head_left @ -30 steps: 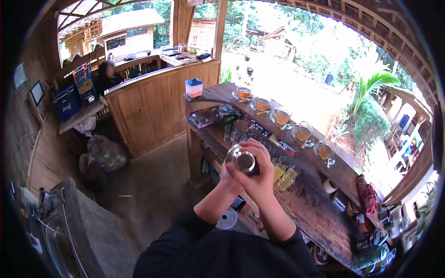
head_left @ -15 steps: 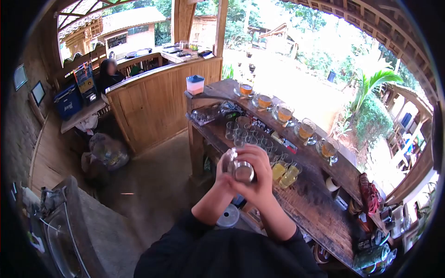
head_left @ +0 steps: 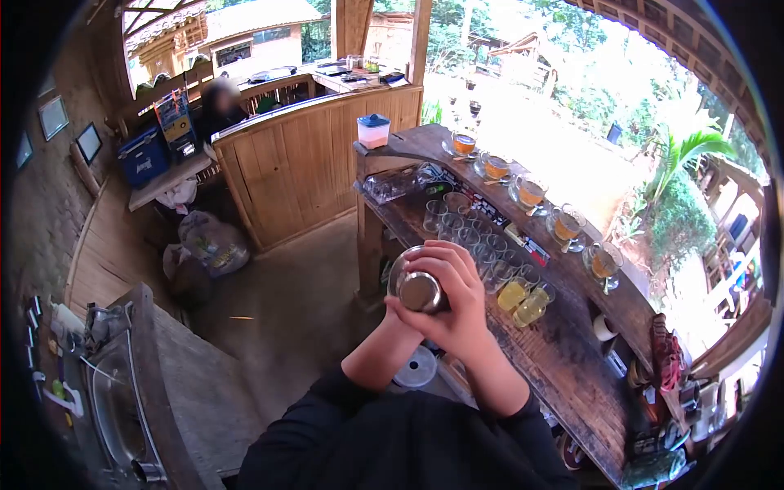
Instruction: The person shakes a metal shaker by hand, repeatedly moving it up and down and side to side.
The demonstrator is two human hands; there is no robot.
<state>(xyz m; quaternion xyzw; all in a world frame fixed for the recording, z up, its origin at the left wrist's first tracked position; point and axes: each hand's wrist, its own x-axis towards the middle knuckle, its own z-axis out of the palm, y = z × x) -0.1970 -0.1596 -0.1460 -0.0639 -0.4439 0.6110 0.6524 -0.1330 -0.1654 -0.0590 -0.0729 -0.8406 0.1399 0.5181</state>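
Note:
Both of my hands hold a shaker (head_left: pixel 420 291) with a round metal end and what looks like a clear body, tilted toward me. My right hand (head_left: pixel 459 296) wraps over its top and right side, fingers closed. My left hand (head_left: pixel 398 320) grips it from the left and below, its fingers mostly hidden behind it. Beyond the hands, several empty clear glasses (head_left: pixel 468 237) stand on the wooden counter (head_left: pixel 563 359). Two glasses of yellow drink (head_left: pixel 513 294) stand at the near end of that group.
Along the raised shelf stand several glass cups of amber drink (head_left: pixel 568 224) on saucers. A blue-lidded container (head_left: pixel 373 132) sits at its far end. To the left are a sink (head_left: pixel 114 408) and plastic bags (head_left: pixel 214 245). A person (head_left: pixel 219 106) sits behind the wooden partition (head_left: pixel 318 159).
The view has shifted, so the counter and room appear further right and slightly higher. My hands still hold the shaker, its metal end slightly turned.

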